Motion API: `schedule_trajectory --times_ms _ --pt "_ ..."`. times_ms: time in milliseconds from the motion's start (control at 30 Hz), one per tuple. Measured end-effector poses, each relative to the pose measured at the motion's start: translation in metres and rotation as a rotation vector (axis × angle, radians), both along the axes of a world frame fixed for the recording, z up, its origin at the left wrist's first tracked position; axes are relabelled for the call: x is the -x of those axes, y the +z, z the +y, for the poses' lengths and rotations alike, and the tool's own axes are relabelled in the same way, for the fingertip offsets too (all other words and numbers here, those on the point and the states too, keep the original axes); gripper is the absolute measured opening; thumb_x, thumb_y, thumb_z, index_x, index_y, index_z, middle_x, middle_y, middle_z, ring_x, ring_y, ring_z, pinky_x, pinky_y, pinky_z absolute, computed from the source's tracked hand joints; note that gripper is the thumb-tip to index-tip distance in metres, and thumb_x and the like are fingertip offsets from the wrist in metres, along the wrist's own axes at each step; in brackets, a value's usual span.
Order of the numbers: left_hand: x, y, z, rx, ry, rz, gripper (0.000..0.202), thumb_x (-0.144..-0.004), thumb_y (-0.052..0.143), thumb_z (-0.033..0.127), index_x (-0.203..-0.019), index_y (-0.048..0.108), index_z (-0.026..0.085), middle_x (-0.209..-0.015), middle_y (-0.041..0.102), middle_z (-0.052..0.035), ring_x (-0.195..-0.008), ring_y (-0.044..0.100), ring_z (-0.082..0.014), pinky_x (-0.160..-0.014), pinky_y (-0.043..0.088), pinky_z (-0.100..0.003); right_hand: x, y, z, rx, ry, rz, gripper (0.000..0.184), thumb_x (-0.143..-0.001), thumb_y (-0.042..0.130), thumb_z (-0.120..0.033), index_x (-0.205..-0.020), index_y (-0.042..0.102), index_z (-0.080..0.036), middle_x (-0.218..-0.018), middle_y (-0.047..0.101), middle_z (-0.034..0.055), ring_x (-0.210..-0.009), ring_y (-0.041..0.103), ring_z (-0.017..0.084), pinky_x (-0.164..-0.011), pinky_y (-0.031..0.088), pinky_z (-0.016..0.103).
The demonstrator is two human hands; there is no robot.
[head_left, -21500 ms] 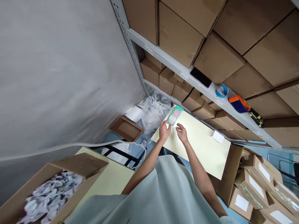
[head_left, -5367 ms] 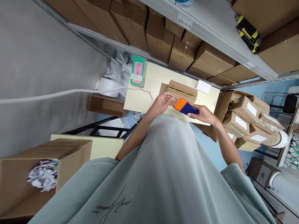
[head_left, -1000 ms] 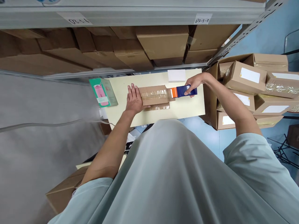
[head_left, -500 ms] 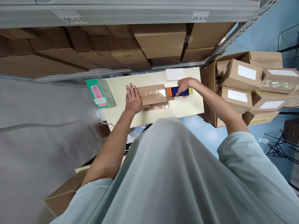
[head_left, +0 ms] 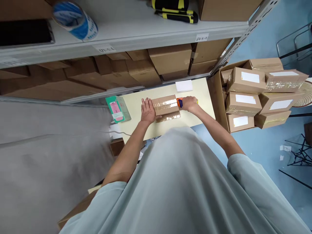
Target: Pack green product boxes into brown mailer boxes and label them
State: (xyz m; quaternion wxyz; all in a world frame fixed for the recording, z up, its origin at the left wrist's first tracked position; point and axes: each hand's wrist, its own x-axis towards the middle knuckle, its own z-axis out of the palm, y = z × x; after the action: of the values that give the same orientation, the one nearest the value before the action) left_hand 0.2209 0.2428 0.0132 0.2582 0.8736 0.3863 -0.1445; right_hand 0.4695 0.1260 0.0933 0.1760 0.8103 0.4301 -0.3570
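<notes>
A brown cardboard carton (head_left: 165, 104) with shiny clear tape along it lies on the pale tabletop (head_left: 202, 118), a taped flap along its near side. My left hand (head_left: 148, 110) rests against the carton's left end, fingers stretched out. At the right end my right hand (head_left: 189, 103) is closed around a dark blue oblong item (head_left: 180, 103) with orange and yellow ends. Its orange end meets the carton's right end; my hand covers most of the rest. Whether it is inside the carton, I cannot tell.
A green box with a pink panel (head_left: 118, 109) stands at the table's left. White paper (head_left: 184, 85) lies at the back. To the right, a large carton (head_left: 216, 97) holds several labelled boxes. The shelf above carries a blue tape roll (head_left: 75, 21) and a utility knife (head_left: 180, 17).
My view has tilted up, bringing the upper shelf into sight. My right hand has turned and moved closer to the carton, covering more of the blue item. My left hand stays at the carton's left end.
</notes>
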Motion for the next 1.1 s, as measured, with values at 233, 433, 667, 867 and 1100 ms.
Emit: schedule_trajectory --times_ms 233,433,667,867,1100 --pt "0.025 0.001 -0.018 -0.051 -0.068 -0.019 0.136 -0.084 0.088 0.061 -0.177 0.018 -0.008 -0.185 0.017 -0.0394 -0.177 0.004 -0.053 -0.143 0.013 -0.067 0.028 0.004 -0.031 0.025 -0.168 -0.067 0.022 -0.107 0.068 -0.023 -0.124 0.08 -0.017 -0.119 0.085 0.0206 -0.116 0.083 0.032 -0.089 0.059 0.036" --pt "0.053 0.008 -0.053 -0.034 0.009 -0.049 0.142 -0.081 0.091 0.062 -0.181 0.013 -0.002 -0.186 0.012 -0.0392 -0.176 0.003 -0.0541 -0.14 0.008 -0.075 0.033 0.027 -0.071 -0.156 -0.179 -0.137 0.036 -0.113 0.064 -0.037 -0.135 0.073 -0.01 -0.127 0.082 0.024 -0.125 0.078 0.035 -0.099 0.059 0.036" --pt "-0.017 0.055 -0.041 -0.084 0.077 -0.49 0.154 -0.087 0.086 0.072 -0.181 -0.02 0.013 -0.189 -0.001 -0.0338 -0.177 -0.006 -0.0466 -0.141 0.007 -0.073 0.028 0.067 -0.019 -0.494 0.07 -0.121 0.042 -0.114 0.062 -0.044 -0.139 0.07 -0.012 -0.126 0.082 0.0216 -0.116 0.078 0.037 -0.098 0.06 0.042" --pt "-0.076 0.122 0.034 -0.179 0.138 -0.675 0.15 -0.088 0.085 0.071 -0.181 -0.019 0.016 -0.19 -0.004 -0.0301 -0.177 -0.01 -0.044 -0.141 0.006 -0.071 -0.003 0.117 0.087 -0.744 0.23 -0.175 0.035 -0.113 0.063 -0.044 -0.127 0.072 -0.014 -0.12 0.082 0.0204 -0.111 0.077 0.038 -0.095 0.058 0.042" --pt "-0.105 0.165 0.103 -0.154 0.232 -0.694 0.138 -0.086 0.09 0.061 -0.184 0.005 0.016 -0.191 0.002 -0.0269 -0.179 -0.004 -0.0438 -0.143 0.011 -0.067 -0.029 0.168 0.209 -0.799 0.372 -0.274 0.037 -0.112 0.064 -0.039 -0.133 0.071 -0.009 -0.129 0.081 0.024 -0.122 0.074 0.038 -0.112 0.05 0.045"
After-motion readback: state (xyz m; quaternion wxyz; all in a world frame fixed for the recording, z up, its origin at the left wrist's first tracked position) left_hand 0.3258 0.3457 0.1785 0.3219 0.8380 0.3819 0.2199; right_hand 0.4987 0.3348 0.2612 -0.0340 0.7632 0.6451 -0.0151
